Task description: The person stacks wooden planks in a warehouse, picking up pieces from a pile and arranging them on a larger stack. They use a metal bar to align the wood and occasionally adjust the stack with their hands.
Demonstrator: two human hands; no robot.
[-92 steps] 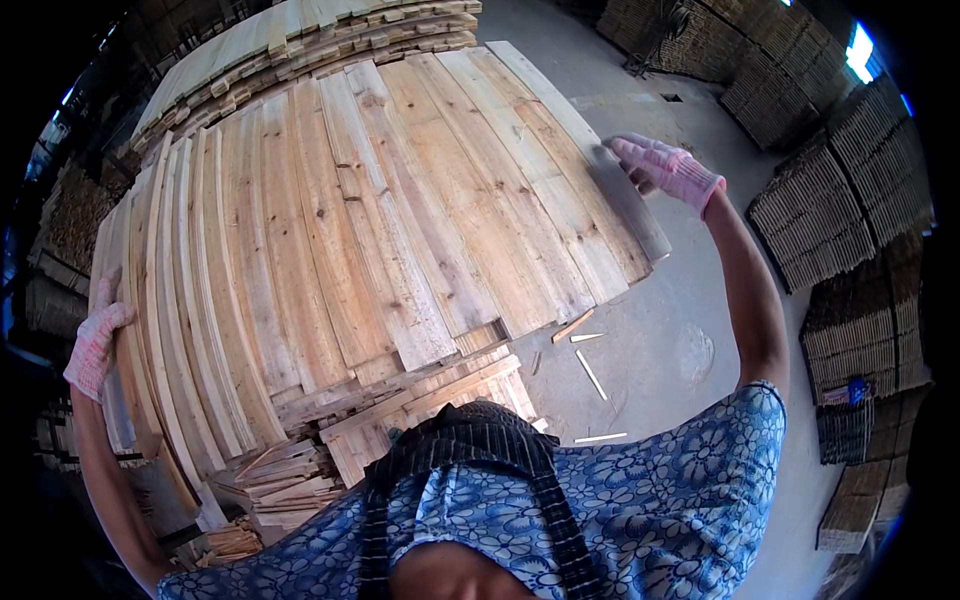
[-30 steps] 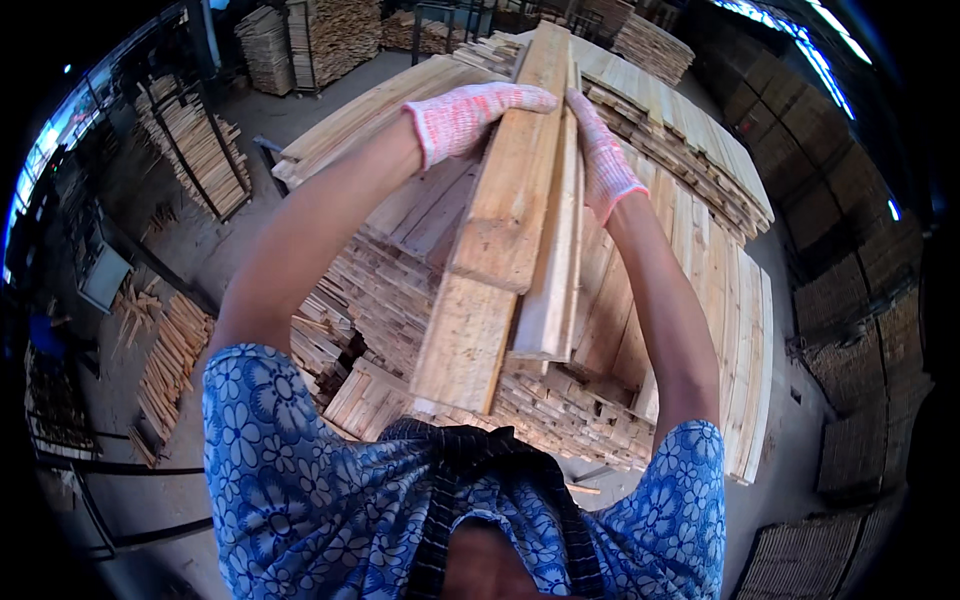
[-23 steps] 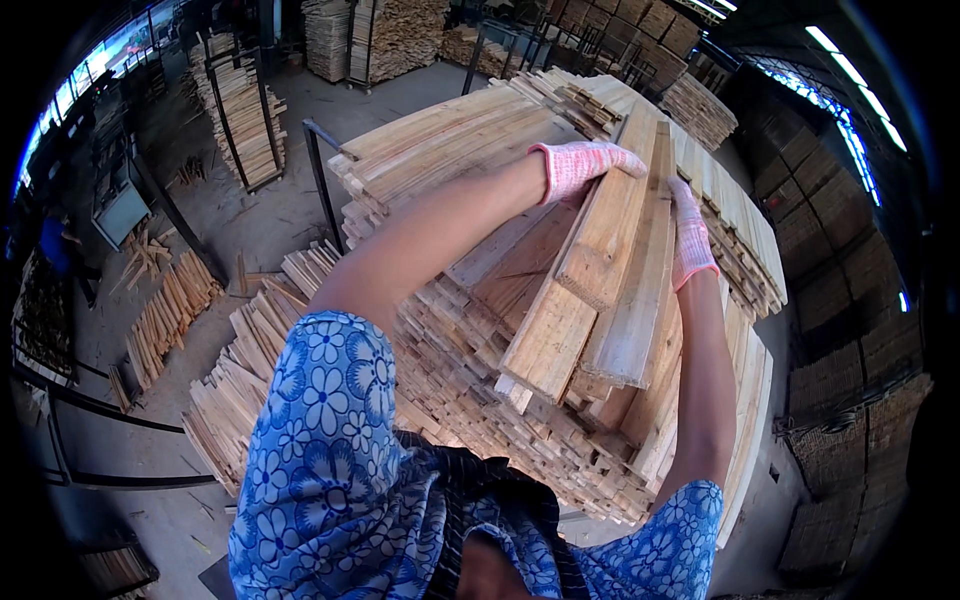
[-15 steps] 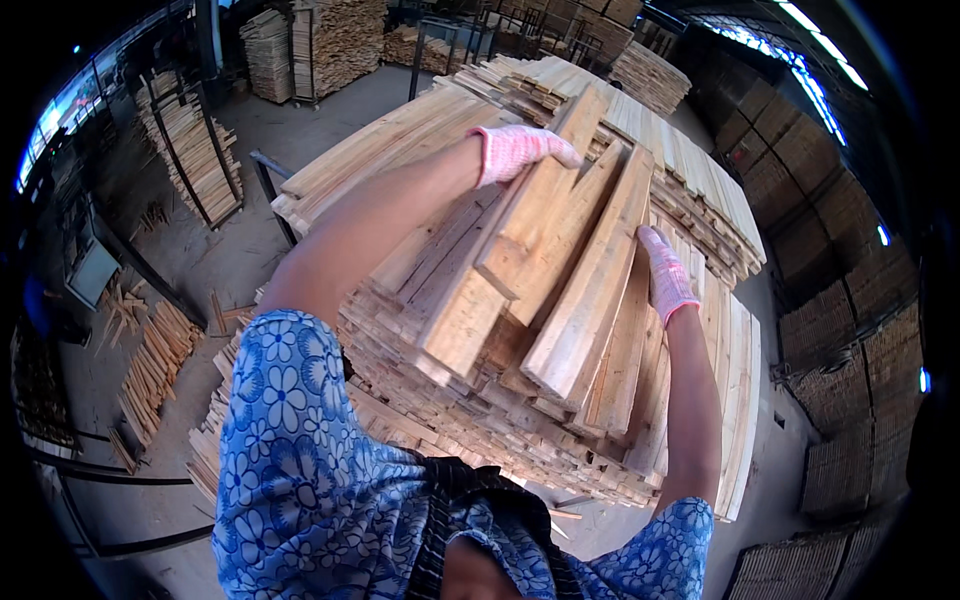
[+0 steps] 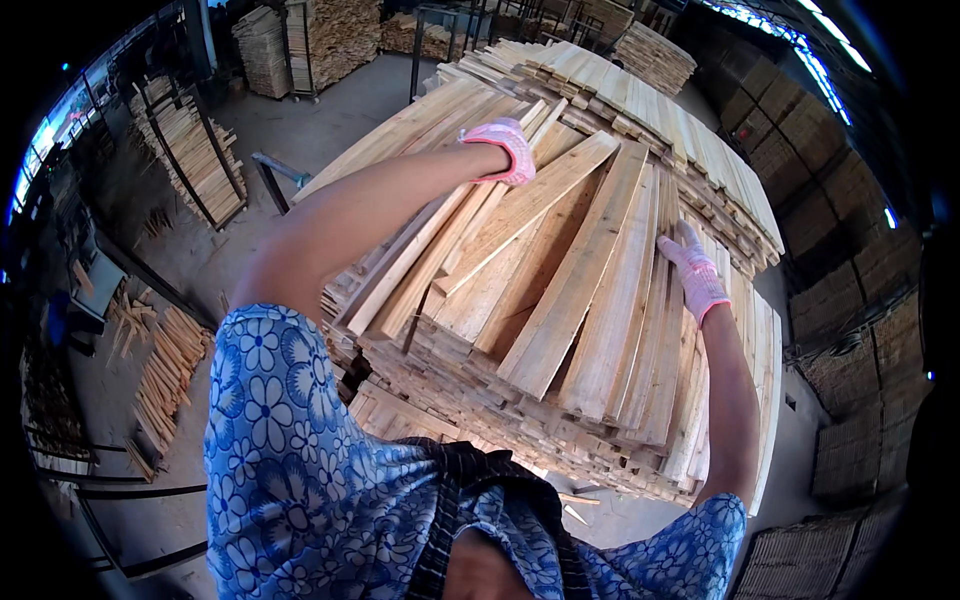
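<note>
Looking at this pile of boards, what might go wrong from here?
The slanting board lies across others, so it might slide. The narrow boards under the left hand seem tipped on edge and could topple. The right hand is right beside long boards and might get pinched if they shift.

Dim overall — bright strips glare upper right (edges curve)

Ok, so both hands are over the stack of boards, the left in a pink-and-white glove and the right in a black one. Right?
Not quite: the right hand wears a pink-and-white glove too, not black; the head view shows it. The left hand is as you said, and both are over the stack of boards.
</note>
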